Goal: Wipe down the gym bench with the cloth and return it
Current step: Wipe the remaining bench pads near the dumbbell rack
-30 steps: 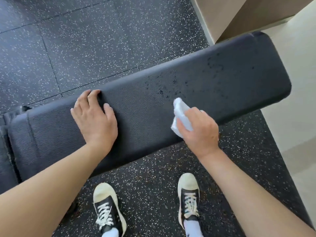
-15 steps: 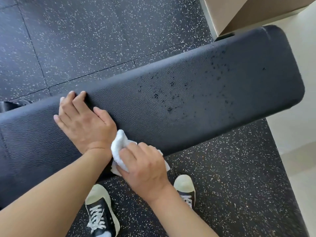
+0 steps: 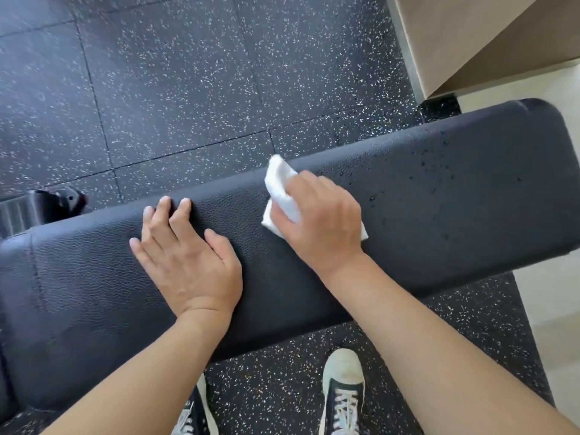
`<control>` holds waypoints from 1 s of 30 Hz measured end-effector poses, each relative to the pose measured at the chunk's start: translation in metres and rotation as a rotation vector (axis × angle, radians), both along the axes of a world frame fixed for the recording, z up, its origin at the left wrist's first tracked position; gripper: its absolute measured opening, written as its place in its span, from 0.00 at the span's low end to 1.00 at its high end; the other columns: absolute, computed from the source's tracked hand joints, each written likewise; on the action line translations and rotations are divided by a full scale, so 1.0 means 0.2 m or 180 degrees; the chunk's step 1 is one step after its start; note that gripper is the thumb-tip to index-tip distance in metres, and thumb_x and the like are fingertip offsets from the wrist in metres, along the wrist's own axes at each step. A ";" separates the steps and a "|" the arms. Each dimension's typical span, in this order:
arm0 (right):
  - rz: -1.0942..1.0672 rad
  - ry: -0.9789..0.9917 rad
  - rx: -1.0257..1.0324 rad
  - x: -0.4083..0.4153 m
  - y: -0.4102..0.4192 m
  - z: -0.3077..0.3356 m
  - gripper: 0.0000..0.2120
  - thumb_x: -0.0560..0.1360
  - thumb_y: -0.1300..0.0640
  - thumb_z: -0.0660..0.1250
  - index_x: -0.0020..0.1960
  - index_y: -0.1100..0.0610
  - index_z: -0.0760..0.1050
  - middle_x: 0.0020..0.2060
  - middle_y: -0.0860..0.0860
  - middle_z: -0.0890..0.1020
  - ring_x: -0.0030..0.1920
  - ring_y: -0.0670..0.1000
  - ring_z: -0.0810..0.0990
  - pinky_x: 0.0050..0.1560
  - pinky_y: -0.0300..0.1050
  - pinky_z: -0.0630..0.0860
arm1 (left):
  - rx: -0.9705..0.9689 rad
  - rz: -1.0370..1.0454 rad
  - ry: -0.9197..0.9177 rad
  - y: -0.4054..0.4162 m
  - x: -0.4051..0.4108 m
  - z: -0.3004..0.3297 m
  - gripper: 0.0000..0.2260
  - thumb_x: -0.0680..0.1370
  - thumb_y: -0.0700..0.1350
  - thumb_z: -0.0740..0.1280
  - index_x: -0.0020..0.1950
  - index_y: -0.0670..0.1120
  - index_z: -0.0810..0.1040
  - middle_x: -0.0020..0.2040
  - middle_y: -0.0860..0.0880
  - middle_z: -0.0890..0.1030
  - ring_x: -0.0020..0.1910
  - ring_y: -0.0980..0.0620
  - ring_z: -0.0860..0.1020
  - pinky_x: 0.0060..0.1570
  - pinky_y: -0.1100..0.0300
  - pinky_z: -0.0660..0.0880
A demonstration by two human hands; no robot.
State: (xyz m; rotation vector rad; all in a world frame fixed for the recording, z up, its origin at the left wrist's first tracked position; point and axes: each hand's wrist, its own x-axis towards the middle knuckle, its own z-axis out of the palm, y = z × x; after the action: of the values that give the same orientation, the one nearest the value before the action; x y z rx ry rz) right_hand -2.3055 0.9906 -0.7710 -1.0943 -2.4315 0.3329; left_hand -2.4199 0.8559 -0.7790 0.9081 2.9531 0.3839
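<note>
Over speckled rubber floor (image 3: 188, 89), the padded bench (image 3: 455, 189) is braced by the flat left hand (image 3: 185, 255) while the soft, light cloth (image 3: 281, 189) is bunched in the gripping right hand (image 3: 323, 221), best held mid-wad.

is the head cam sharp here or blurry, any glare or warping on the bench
Head view: mostly sharp, leather grain crisp on the bench; slight softness on the cloth in the right hand; left hand clear; soft daylight, faint sheen, no hard glare; wide-angle bend bows the bench edges.
</note>
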 end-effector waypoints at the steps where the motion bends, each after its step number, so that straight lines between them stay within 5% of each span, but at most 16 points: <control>1: -0.0085 -0.0012 -0.0077 -0.11 0.08 0.01 0.09 0.73 0.51 0.71 0.49 0.56 0.79 0.36 0.51 0.77 0.35 0.57 0.75 0.32 0.49 0.67 | -0.0005 0.0007 0.0010 0.00 0.00 0.00 0.25 0.78 0.49 0.58 0.75 0.44 0.67 0.78 0.42 0.66 0.80 0.38 0.61 0.79 0.34 0.51; 8: -0.0079 -0.1104 -0.1081 -0.50 0.37 0.01 0.06 0.78 0.53 0.66 0.46 0.50 0.69 0.47 0.50 0.83 0.43 0.55 0.74 0.42 0.46 0.64 | 0.0062 -0.0018 0.0160 0.00 0.00 -0.02 0.26 0.78 0.49 0.58 0.75 0.42 0.69 0.77 0.41 0.68 0.80 0.37 0.62 0.78 0.34 0.54; 13: 0.0068 -0.0180 -0.0382 -0.24 0.05 0.05 0.10 0.73 0.49 0.72 0.51 0.53 0.78 0.38 0.50 0.79 0.37 0.56 0.77 0.36 0.46 0.61 | 0.0082 -0.0023 0.0191 -0.01 0.00 -0.03 0.26 0.77 0.48 0.58 0.74 0.41 0.69 0.76 0.41 0.69 0.79 0.36 0.63 0.77 0.33 0.55; 17: 0.0805 -0.0053 -0.0115 0.12 -0.07 0.03 0.09 0.73 0.52 0.72 0.45 0.53 0.73 0.35 0.50 0.73 0.35 0.55 0.72 0.33 0.49 0.68 | 0.0076 -0.0023 0.0201 -0.01 0.00 -0.03 0.26 0.77 0.48 0.58 0.74 0.41 0.69 0.76 0.40 0.68 0.79 0.36 0.63 0.77 0.33 0.55; 20: 0.0110 -0.0672 0.0338 0.22 0.14 -0.03 0.11 0.79 0.46 0.62 0.51 0.50 0.80 0.37 0.49 0.71 0.37 0.53 0.74 0.37 0.46 0.64 | 0.0051 -0.0017 0.0195 -0.01 0.00 -0.03 0.25 0.77 0.48 0.59 0.74 0.42 0.68 0.77 0.41 0.68 0.79 0.37 0.62 0.78 0.33 0.54; 22: -0.0699 -0.0787 0.0232 0.20 0.29 -0.03 0.14 0.79 0.44 0.59 0.55 0.50 0.79 0.39 0.48 0.71 0.40 0.54 0.75 0.38 0.46 0.57 | 0.0050 -0.0026 0.0189 -0.01 0.00 -0.03 0.25 0.77 0.47 0.59 0.74 0.42 0.68 0.77 0.41 0.68 0.79 0.37 0.62 0.78 0.33 0.54; 25: -0.1185 -0.0216 -0.0258 0.03 0.33 0.03 0.10 0.75 0.49 0.68 0.47 0.55 0.75 0.39 0.51 0.78 0.38 0.58 0.77 0.37 0.47 0.58 | 0.0071 -0.0019 0.0164 -0.01 0.01 -0.02 0.25 0.77 0.48 0.59 0.74 0.42 0.68 0.77 0.41 0.68 0.79 0.37 0.62 0.78 0.33 0.54; 30: -0.0031 -0.0007 -0.0545 -0.40 -0.06 0.04 0.14 0.68 0.53 0.77 0.48 0.56 0.78 0.37 0.53 0.79 0.35 0.58 0.78 0.33 0.49 0.66 | 0.0079 -0.0023 0.0189 -0.01 -0.01 -0.03 0.25 0.78 0.49 0.57 0.73 0.41 0.69 0.76 0.40 0.69 0.79 0.36 0.63 0.78 0.33 0.55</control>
State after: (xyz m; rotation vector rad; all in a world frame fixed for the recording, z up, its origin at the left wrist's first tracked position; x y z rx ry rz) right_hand -2.3847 0.9792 -0.7639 -1.1774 -2.4346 0.5454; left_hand -2.4214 0.8547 -0.7853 0.9489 3.0042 0.4014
